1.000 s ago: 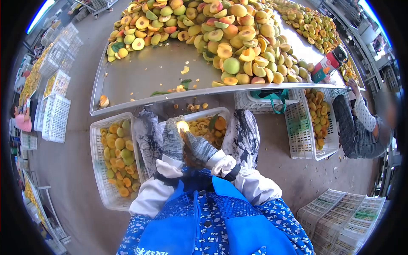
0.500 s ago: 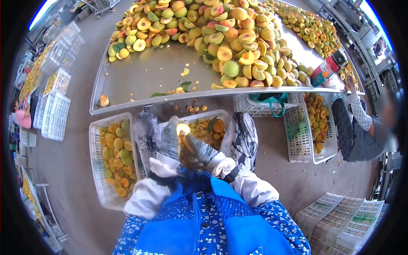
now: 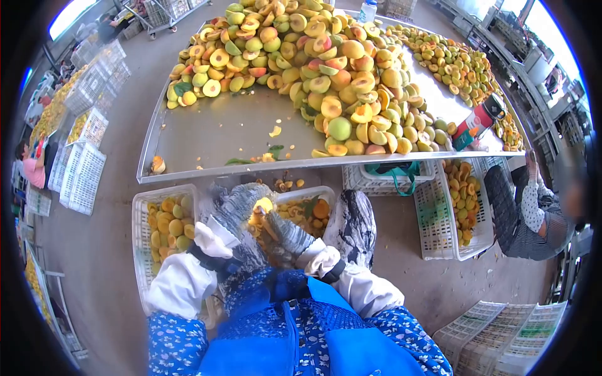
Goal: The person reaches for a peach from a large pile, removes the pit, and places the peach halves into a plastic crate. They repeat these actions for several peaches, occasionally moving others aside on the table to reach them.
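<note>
Both my hands wear grey gloves and are close together above a white crate (image 3: 326, 192) of yellow fruit pieces between my knees. My left hand (image 3: 241, 202) is closed round a cut yellow peach half (image 3: 264, 205), its bright flesh showing. Just to the right, my right hand (image 3: 290, 233) is closed on a thin brown tool (image 3: 271, 227) that points up at the fruit. The tool's tip is too small to make out. A second crate (image 3: 139, 216), holding peach halves (image 3: 168, 225), stands by my left knee, partly covered by my left sleeve.
A metal table (image 3: 232, 128) bears a large heap of peaches (image 3: 338, 81), many halved. A red bottle (image 3: 480, 119) lies near its right corner. Another crate (image 3: 433, 219) stands beside a seated person (image 3: 536, 213). Empty-looking crates (image 3: 501, 332) lie at the lower right.
My left hand and forearm have shifted left, the elbow outward. The peach half has moved slightly left and down with the hands. The view has tilted up a little.
</note>
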Action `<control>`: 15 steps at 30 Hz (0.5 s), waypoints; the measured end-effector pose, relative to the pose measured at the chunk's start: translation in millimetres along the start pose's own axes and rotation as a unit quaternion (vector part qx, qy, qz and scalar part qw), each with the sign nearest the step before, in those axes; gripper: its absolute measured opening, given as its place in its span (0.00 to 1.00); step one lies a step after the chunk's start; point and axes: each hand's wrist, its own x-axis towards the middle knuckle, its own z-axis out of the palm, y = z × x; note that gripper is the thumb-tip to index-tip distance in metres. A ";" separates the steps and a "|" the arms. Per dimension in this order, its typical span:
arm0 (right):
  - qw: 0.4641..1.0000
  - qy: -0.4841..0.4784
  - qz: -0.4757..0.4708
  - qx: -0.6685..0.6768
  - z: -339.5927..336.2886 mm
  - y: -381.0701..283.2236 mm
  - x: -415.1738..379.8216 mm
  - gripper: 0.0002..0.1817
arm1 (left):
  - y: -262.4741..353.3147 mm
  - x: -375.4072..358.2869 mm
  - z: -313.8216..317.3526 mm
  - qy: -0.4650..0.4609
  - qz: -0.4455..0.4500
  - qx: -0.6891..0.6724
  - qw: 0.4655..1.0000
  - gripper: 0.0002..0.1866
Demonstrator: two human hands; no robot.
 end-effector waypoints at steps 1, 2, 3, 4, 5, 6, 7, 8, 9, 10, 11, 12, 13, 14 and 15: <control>0.991 -0.032 0.041 0.126 8.7 -5.6 -5.4 0.19 | 15.6 2.2 6.9 0.022 0.004 0.031 0.999 0.17; 0.963 -0.063 0.081 0.249 17.1 -12.3 -10.1 0.19 | 26.3 7.0 15.5 0.043 0.010 0.061 0.997 0.15; 0.918 -0.092 0.120 0.366 20.9 -16.5 -10.8 0.19 | 30.5 14.8 24.6 0.045 0.012 0.063 0.997 0.15; 0.982 -0.008 0.118 0.145 21.6 -14.5 -5.0 0.20 | 34.8 22.6 35.5 0.111 -0.046 -0.006 0.993 0.12; 0.983 -0.010 0.121 0.140 17.3 -11.4 -3.0 0.20 | 38.8 28.8 46.5 0.177 -0.102 -0.076 0.976 0.11; 0.989 -0.010 0.103 0.102 18.9 -13.9 -1.5 0.20 | 43.9 34.2 57.3 0.266 -0.070 -0.123 0.953 0.12; 0.994 -0.009 0.084 0.065 20.5 -17.2 0.3 0.21 | 49.3 37.1 57.0 0.272 -0.067 -0.124 0.952 0.12; 0.996 0.047 0.063 -0.030 22.1 -20.2 -0.4 0.21 | 55.8 37.5 55.0 0.257 -0.126 -0.194 0.938 0.12; 0.996 0.043 0.065 -0.036 17.3 -20.6 1.7 0.21 | 65.1 38.2 52.2 0.239 -0.185 -0.262 0.916 0.11; 0.998 0.005 0.058 0.011 6.0 -19.4 6.5 0.21 | 70.0 39.7 49.4 0.228 -0.189 -0.257 0.920 0.11; 0.996 -0.033 0.050 0.060 -7.4 -19.1 13.0 0.22 | 65.8 40.3 48.3 0.232 -0.184 -0.257 0.920 0.11; 0.980 -0.082 0.014 -0.178 -11.4 -31.1 16.0 0.21 | 60.5 41.5 47.6 0.205 -0.122 -0.177 0.955 0.11; 0.980 -0.085 0.013 -0.181 -11.0 -35.4 12.5 0.21 | 56.1 42.6 46.3 0.175 -0.061 -0.095 0.978 0.12; 0.992 -0.110 0.052 -0.034 -10.3 -38.3 7.1 0.21 | 51.3 43.8 43.0 0.147 -0.042 -0.053 0.987 0.11; 0.981 -0.132 0.092 0.113 -9.6 -43.0 3.6 0.20 | 47.8 41.7 44.1 0.150 -0.038 -0.053 0.987 0.11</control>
